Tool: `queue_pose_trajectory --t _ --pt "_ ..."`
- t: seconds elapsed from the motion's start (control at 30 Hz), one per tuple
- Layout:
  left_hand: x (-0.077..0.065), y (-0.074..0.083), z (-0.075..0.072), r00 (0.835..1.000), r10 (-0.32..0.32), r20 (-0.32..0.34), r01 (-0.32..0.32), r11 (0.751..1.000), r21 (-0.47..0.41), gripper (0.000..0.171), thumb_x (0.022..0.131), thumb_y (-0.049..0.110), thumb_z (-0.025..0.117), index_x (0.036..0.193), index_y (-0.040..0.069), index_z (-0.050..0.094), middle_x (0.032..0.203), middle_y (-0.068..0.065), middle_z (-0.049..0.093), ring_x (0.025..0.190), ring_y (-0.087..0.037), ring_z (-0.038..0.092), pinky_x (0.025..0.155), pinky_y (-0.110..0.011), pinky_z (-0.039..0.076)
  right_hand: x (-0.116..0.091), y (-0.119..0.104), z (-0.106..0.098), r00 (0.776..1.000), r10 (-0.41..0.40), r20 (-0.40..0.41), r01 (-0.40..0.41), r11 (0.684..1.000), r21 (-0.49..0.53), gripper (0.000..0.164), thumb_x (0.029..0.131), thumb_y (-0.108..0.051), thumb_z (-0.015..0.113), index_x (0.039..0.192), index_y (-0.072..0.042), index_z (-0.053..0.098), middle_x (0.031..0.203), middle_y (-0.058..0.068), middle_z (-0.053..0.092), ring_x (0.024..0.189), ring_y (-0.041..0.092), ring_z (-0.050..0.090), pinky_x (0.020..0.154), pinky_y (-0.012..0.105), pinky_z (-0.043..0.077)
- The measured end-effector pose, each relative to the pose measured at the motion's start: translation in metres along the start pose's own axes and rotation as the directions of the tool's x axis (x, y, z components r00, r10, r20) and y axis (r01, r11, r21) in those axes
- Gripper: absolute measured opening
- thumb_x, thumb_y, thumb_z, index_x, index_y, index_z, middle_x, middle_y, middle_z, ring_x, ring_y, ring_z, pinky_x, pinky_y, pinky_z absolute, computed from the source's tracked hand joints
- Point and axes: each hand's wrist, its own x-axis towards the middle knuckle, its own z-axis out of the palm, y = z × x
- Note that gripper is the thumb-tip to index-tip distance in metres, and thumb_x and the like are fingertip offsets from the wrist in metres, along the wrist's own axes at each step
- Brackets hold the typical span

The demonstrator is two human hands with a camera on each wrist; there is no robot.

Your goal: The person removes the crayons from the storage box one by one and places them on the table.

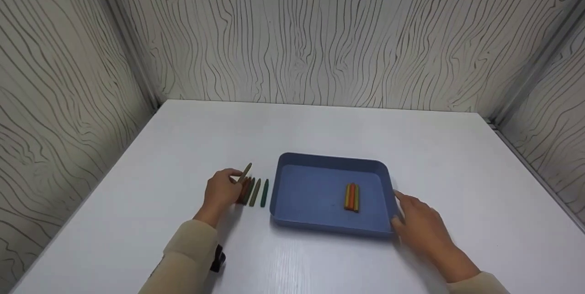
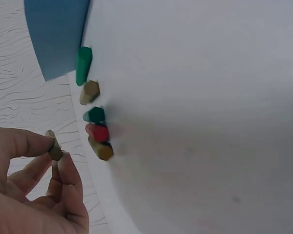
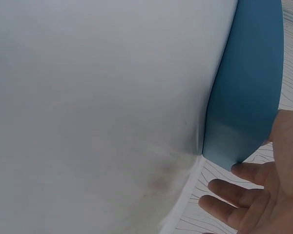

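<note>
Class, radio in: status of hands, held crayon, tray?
Left hand pinching slender olive-brown crayon. Right hand touching shallow rectangular blue tray. No obstruction visible.

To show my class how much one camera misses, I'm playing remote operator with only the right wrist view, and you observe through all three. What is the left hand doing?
Observer: The left hand pinches a brownish crayon between thumb and fingers.
Operator: I see the blue tray only from outside. Is anything in it?
Observer: Yes, a small bundle of crayons lies inside, toward the right in the head view.
Operator: Which crayon on the table is nearest the tray?
Observer: The green crayon, just left of the tray in the head view.
</note>
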Motion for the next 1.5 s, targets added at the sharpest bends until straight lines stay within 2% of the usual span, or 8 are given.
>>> queue_pose_trajectory --t 0.23,0.43,0.73,0.87,1.03,1.27,1.4,1.5 --pt "-0.004 -0.012 -0.006 0.999 -0.039 0.01 0.039 0.998 0.042 0.032 0.084 0.0 0.058 0.114 -0.005 0.064 0.095 -0.018 0.067 0.077 -0.024 0.062 0.066 -0.036 0.049 0.0 -0.001 -0.001 1.0 0.007 0.002 -0.007 1.0 0.011 0.057 0.088 -0.014 0.057 0.139 0.007 0.04 0.132 0.031 0.047 0.121 0.048 0.041 0.098 0.061 0.028" --pt "-0.008 -0.016 -0.01 0.995 -0.088 0.039 0.086 0.995 0.051 0.035 0.081 -0.006 0.053 0.115 -0.008 0.062 0.109 -0.026 0.063 0.09 -0.031 0.061 0.077 -0.043 0.048 0.001 0.0 -0.001 1.0 0.001 -0.004 -0.001 1.0 0.016 0.056 0.088 -0.013 0.057 0.138 0.008 0.041 0.131 0.031 0.047 0.121 0.048 0.042 0.098 0.061 0.029" --pt "-0.01 -0.014 -0.008 0.989 -0.129 0.078 0.125 0.991 0.054 0.037 0.083 -0.007 0.049 0.119 -0.007 0.06 0.122 -0.027 0.056 0.11 -0.037 0.054 0.092 -0.05 0.042 0.001 0.001 0.0 1.0 0.023 0.021 -0.023 1.0 0.009 0.057 0.089 -0.014 0.056 0.139 0.007 0.039 0.133 0.031 0.045 0.123 0.048 0.04 0.099 0.061 0.027" --pt "-0.011 -0.015 -0.008 0.987 -0.134 0.088 0.128 0.989 0.072 0.034 0.086 -0.004 0.047 0.118 -0.007 0.06 0.119 -0.026 0.058 0.108 -0.037 0.055 0.091 -0.049 0.043 0.001 0.0 0.0 0.999 0.032 0.03 -0.033 0.999 0.01 0.057 0.089 -0.014 0.056 0.14 0.007 0.038 0.134 0.03 0.045 0.123 0.048 0.04 0.099 0.061 0.027" --pt "-0.011 -0.015 -0.007 0.984 -0.148 0.095 0.141 0.987 0.08 0.032 0.089 -0.002 0.046 0.118 -0.007 0.059 0.113 -0.023 0.061 0.097 -0.031 0.058 0.083 -0.046 0.046 0.003 -0.002 0.0 0.997 0.06 0.054 -0.06 0.998 0.005 0.058 0.089 -0.015 0.055 0.141 0.006 0.037 0.135 0.03 0.044 0.125 0.048 0.038 0.1 0.062 0.025" --pt "-0.011 -0.015 -0.007 0.986 -0.15 0.074 0.142 0.985 0.101 0.033 0.089 0.002 0.052 0.12 -0.009 0.057 0.117 -0.024 0.058 0.102 -0.034 0.057 0.088 -0.048 0.045 0.002 -0.002 0.0 0.997 0.053 0.048 -0.053 0.999 0.008 0.058 0.089 -0.015 0.055 0.14 0.006 0.038 0.134 0.031 0.044 0.124 0.048 0.039 0.1 0.062 0.025" --pt "-0.011 -0.016 -0.009 0.993 -0.114 0.038 0.108 0.987 0.121 0.037 0.09 0.012 0.059 0.12 -0.009 0.057 0.119 -0.026 0.057 0.106 -0.037 0.056 0.088 -0.049 0.045 0.002 -0.001 0.0 0.998 0.047 0.042 -0.047 0.999 0.009 0.057 0.089 -0.015 0.055 0.139 0.007 0.039 0.134 0.031 0.045 0.124 0.047 0.04 0.099 0.062 0.026" --pt "-0.01 -0.014 -0.01 0.996 -0.092 0.003 0.09 0.984 0.155 0.047 0.087 0.024 0.065 0.12 -0.008 0.057 0.115 -0.025 0.058 0.102 -0.037 0.057 0.083 -0.049 0.046 0.002 0.0 0.0 0.998 0.045 0.041 -0.045 0.999 0.009 0.057 0.089 -0.014 0.056 0.139 0.007 0.039 0.134 0.031 0.045 0.123 0.048 0.04 0.099 0.062 0.027"
